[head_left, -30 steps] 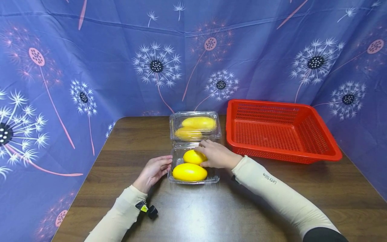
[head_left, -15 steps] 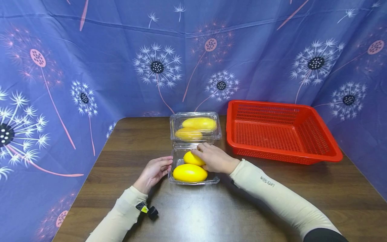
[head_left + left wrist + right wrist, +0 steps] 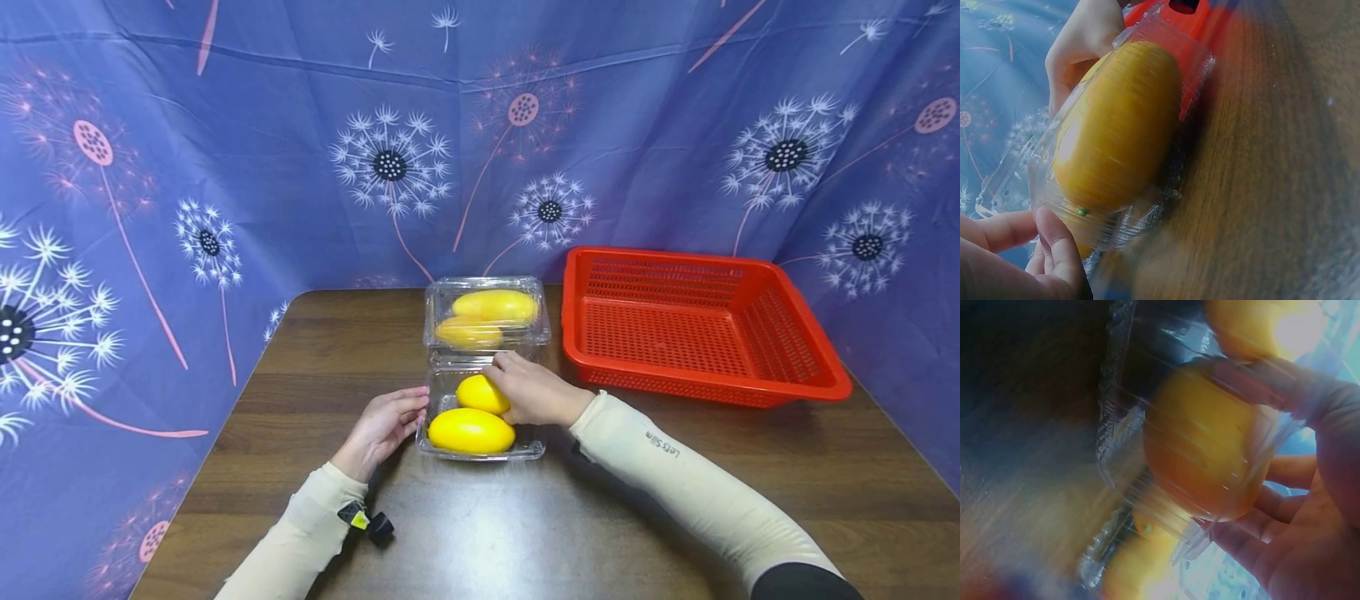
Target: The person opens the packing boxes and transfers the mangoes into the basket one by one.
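In the head view, a clear plastic box (image 3: 442, 452) stands on the table with two yellow mangoes in it. The front mango (image 3: 471, 431) lies crosswise. Behind it, the back mango (image 3: 477, 394) is gripped by my right hand (image 3: 536, 390), which partly covers its right end. The right wrist view shows my thumb reaching across this mango (image 3: 1197, 450), seen through the plastic. At the box's left side is my left hand (image 3: 386, 423). Its thumb and index finger pinch the plastic edge in the left wrist view, close to a mango (image 3: 1122, 125) behind the clear wall.
Two more mangoes (image 3: 493, 306) lie under clear plastic (image 3: 438, 296) directly behind the box. A red perforated basket (image 3: 675, 379) stands at the back right on the brown wooden table (image 3: 345, 333). A blue dandelion-patterned cloth (image 3: 300, 167) hangs behind.
My right hand shifts slightly leftward and down over the back mango, then its fingers draw back a little, baring more of the mango's top. My left hand stays at the box's edge.
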Motion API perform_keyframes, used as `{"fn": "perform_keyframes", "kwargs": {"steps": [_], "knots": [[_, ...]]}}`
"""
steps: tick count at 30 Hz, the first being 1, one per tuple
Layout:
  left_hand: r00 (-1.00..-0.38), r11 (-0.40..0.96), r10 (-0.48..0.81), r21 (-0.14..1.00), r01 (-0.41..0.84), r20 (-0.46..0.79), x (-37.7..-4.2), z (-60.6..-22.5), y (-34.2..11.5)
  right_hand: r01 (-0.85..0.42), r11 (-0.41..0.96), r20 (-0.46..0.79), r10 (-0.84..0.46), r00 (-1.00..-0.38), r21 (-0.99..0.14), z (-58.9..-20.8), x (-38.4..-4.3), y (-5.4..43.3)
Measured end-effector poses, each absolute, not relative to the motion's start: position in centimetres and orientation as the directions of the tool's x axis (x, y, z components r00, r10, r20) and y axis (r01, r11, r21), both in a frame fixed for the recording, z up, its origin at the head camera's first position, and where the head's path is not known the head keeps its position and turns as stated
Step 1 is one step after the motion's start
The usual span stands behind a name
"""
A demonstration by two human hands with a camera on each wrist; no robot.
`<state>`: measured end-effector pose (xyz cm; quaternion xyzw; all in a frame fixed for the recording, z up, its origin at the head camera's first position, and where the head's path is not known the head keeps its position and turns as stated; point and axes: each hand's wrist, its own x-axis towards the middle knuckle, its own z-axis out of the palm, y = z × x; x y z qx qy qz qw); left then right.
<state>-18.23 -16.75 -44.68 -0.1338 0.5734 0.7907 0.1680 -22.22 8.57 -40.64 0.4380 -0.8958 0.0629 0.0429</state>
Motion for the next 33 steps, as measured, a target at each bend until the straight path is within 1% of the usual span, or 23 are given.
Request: {"fn": "perform_keyframes", "kwargs": {"steps": [4,19,28,33], "knots": [[-0.910,-0.288,0.119,0.864,-0.414,-0.397,-18.2,-44.7,-16.7,-0.786,0.613,0.129,-0.775,-0.618,-0.081,-40.8,-22.3,8.6],[-0.909,-0.293,0.107,0.860,-0.417,-0.404,-18.2,-44.6,-16.8,-0.795,0.600,0.136,-0.783,-0.607,-0.090,-40.4,-22.4,8.7],[-0.907,-0.297,0.092,0.858,-0.420,-0.412,-18.2,-44.7,-16.8,-0.787,0.605,0.103,-0.781,-0.616,-0.117,-39.8,-22.3,8.8],[-0.907,-0.297,0.092,0.858,-0.419,-0.410,-18.1,-44.6,-16.8,-0.772,0.626,0.064,-0.770,-0.635,-0.110,-39.3,-22.3,8.7]]}}
